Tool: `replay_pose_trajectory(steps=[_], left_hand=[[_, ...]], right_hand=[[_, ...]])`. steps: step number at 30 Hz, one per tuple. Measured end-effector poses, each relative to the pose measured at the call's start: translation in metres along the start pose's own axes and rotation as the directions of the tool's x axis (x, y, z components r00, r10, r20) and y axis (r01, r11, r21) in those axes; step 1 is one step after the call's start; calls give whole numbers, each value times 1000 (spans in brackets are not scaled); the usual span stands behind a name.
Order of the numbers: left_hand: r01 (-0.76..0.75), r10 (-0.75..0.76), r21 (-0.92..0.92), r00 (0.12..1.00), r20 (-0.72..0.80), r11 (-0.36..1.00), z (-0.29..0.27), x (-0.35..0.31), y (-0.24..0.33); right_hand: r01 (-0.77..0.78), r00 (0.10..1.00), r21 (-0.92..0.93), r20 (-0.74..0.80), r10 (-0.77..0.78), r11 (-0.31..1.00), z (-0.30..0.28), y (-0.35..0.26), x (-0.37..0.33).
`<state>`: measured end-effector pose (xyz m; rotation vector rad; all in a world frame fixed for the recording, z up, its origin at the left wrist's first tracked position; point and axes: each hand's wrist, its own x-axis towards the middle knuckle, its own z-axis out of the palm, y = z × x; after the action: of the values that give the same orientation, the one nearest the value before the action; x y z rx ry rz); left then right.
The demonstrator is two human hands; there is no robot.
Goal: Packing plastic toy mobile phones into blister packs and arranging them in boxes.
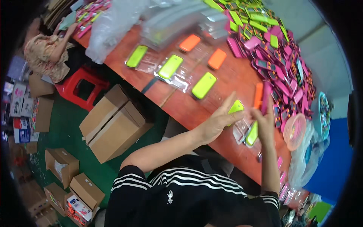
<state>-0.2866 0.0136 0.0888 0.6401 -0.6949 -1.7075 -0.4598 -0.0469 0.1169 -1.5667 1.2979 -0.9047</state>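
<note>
My left hand (pixel 216 128) is curled round a lime-green toy phone (pixel 236 106), its thumb across the near end. Blurred by motion, my right hand (pixel 264 120) appears to grip an orange toy phone (pixel 258 95) and a pink toy phone (pixel 266 97), which stick up side by side from its fingers. Below and between the hands, another lime toy phone (pixel 252 134) lies in a clear plastic blister tray (pixel 240 132). Farther left on the orange-red table (pixel 181 106), lime phones (pixel 204 85) and orange phones (pixel 217 59) sit in more clear trays.
A large heap of pink and lime toy phones (pixel 280 72) covers the table's right side. Stacked clear trays (pixel 170 26) stand at the back. A pink basket (pixel 294 131) is at the right. Cardboard boxes (pixel 113 123) and a red stool (pixel 81 89) stand left; another person (pixel 49 55) sits beyond.
</note>
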Motion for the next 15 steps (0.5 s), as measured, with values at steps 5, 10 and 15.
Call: replay_pose_trajectory(steps=[5, 10, 15], left_hand=[[122, -136, 216, 989, 52, 969, -38, -7, 46], [144, -114, 433, 989, -95, 890, -57, -8, 62], [97, 22, 497, 973, -228, 862, -80, 4, 75]], right_hand=[[96, 873, 104, -486, -33, 990, -117, 45, 80], [205, 770, -78, -602, -210, 976, -252, 95, 159], [-49, 653, -656, -592, -473, 754, -258, 136, 220]])
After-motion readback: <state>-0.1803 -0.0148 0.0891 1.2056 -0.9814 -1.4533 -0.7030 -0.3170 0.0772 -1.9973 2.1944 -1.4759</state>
